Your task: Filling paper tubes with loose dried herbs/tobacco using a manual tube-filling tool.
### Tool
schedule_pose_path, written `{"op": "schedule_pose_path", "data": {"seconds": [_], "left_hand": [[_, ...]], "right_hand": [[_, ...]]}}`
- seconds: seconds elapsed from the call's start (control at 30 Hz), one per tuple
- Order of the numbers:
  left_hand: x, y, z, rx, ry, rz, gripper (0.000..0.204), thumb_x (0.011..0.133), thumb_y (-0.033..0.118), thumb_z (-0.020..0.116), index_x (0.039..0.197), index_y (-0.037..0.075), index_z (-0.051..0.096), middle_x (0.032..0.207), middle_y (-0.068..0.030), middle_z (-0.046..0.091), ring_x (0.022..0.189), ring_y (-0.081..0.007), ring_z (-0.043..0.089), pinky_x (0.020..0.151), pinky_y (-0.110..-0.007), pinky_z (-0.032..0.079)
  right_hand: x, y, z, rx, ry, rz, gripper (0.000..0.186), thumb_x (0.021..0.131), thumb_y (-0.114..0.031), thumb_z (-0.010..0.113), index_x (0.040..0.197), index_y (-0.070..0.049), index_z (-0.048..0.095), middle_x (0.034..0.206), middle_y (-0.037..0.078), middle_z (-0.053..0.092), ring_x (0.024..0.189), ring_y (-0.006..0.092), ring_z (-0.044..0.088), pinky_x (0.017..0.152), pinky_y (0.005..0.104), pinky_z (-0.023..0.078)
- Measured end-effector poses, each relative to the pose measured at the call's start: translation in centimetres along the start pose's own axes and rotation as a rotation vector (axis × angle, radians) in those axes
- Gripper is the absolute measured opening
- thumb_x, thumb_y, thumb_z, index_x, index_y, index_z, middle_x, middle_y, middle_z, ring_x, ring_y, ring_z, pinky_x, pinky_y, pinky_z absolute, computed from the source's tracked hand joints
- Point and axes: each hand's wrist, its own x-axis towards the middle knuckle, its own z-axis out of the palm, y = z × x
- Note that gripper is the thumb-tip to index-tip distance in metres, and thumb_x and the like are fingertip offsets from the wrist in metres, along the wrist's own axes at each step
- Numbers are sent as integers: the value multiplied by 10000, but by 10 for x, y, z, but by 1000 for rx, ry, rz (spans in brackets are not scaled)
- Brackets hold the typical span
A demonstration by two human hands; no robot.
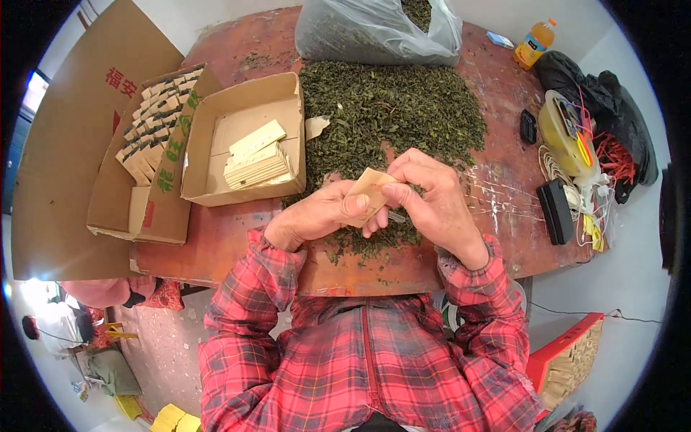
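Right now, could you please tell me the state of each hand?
Left hand: closed, holding the tan paper packet, thumb across its front.
Right hand: closed, pinching the packet's right edge.

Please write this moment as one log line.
left hand: holds tan packet; right hand: touches its right edge; beyond hands: dark green leaf pile; left: shallow carton, stacked packets

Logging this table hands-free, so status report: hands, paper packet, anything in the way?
Left hand gripping tan paper packet; right hand pinching its right edge. Packet held above reddish table. Loose dried leaves lie close by, none covering the packet.
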Motion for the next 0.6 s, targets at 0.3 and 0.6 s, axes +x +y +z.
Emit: {"op": "schedule_pose_path", "data": {"seconds": [0.3,0.6], "left_hand": [[1,4,0,263,55,-139,588,976,505,780,1293,30,639,1085,-59,727,910,-147,697,834,-320,571],[4,6,14,415,182,-87,480,852,224,916,1214,45,656,1057,-43,744,970,-140,700,868,-337,562]], "right_hand": [[0,4,2,-16,-18,85,96,918,-33,740,850,29,714,769,44,642,721,123,607,641,303,478],[0,2,8,-158,84,-12,168,856,-78,816,793,15,691,724,71,622,649,153,576,595,335,436]]}}
